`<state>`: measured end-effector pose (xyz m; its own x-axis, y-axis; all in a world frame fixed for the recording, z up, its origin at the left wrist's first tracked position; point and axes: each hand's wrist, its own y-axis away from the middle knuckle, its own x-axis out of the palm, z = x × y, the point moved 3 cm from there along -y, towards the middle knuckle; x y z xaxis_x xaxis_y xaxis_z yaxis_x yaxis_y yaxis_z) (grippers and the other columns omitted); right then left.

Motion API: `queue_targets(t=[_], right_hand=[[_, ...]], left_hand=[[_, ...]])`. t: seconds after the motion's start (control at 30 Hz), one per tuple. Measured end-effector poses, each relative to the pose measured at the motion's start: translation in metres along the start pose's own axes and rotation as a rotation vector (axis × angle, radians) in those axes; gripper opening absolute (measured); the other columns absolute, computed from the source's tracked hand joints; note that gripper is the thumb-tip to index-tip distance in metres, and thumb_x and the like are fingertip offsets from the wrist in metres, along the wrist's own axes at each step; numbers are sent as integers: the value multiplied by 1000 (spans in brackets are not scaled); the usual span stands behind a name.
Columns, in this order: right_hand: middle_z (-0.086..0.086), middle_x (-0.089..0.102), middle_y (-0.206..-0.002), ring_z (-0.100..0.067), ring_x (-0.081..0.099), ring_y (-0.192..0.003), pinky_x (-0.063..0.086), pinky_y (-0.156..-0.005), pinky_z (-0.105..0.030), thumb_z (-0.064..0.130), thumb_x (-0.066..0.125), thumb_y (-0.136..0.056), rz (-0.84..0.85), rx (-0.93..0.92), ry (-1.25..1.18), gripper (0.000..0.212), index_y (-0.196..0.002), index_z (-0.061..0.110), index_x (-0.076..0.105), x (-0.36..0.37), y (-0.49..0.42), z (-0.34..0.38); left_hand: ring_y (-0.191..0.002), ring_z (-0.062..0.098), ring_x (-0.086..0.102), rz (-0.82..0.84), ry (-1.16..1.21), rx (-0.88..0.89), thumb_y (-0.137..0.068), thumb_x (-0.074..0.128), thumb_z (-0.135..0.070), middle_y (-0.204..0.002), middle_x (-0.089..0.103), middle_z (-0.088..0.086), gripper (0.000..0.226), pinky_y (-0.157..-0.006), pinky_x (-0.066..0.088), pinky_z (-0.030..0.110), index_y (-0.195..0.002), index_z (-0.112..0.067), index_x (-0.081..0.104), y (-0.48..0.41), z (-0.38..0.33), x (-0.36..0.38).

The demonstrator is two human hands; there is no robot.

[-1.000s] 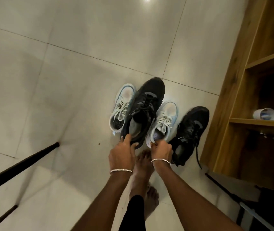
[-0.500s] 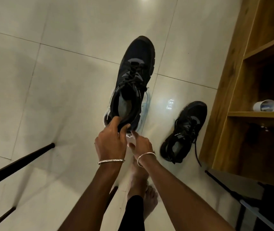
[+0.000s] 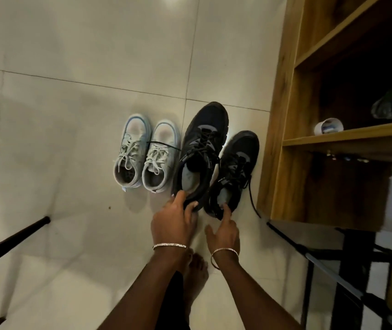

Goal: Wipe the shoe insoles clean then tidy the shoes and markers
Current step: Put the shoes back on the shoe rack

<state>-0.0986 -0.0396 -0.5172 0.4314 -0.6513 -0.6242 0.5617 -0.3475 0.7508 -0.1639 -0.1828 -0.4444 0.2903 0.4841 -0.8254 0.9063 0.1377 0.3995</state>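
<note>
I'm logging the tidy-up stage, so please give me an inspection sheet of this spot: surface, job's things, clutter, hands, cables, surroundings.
Surface: pale tiled floor.
Job's things: two white shoes side by side; first black shoe beside them; second black shoe next to the shelf unit; no markers or cloth seen.
Clutter: white cup lying on its side on a shelf.
Hands: left hand grips the first black shoe's heel; right hand, forefinger out, touches the second black shoe's heel.
Cables: nothing seen; a loose black lace trails on the floor.
Surroundings: wooden shelf unit at right; black poles at both lower corners.
</note>
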Motion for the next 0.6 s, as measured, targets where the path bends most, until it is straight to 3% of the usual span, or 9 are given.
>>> queue_targets(t=[0.1,0.23,0.37,0.6], right_hand=[[-17,59,-132,-37,56,-120,46,-92,-36,31,67,-90,135,64,-97,69,-150,24,33,16,-22,3],[-18,68,-112,-40,61,-107,49,-82,-36,26,65,-91,-7,181,-102,30,-118,15,67,8,-42,3],[-18,70,-100,-39,64,-97,47,-74,-34,29,66,-91,-65,97,-68,23,-105,11,72,-6,-26,10],[-15,70,-98,-37,65,-98,48,-75,-34,38,64,-90,-7,58,-15,28,-104,15,71,-50,60,16]], left_hand=[[-82,39,65,75,-73,10,-98,57,-40,-89,69,12,27,-58,30,34,-105,-14,59,-8,3,26],[-89,38,64,127,-133,36,-100,51,-43,-96,69,12,32,-62,31,34,-113,-15,57,-10,5,36],[-93,38,64,154,-152,30,-100,50,-42,-99,69,14,33,-63,28,34,-117,-15,59,2,-1,22],[-99,33,64,269,-274,50,-103,43,-46,-105,70,9,36,-66,32,35,-123,-17,54,43,-19,-34]])
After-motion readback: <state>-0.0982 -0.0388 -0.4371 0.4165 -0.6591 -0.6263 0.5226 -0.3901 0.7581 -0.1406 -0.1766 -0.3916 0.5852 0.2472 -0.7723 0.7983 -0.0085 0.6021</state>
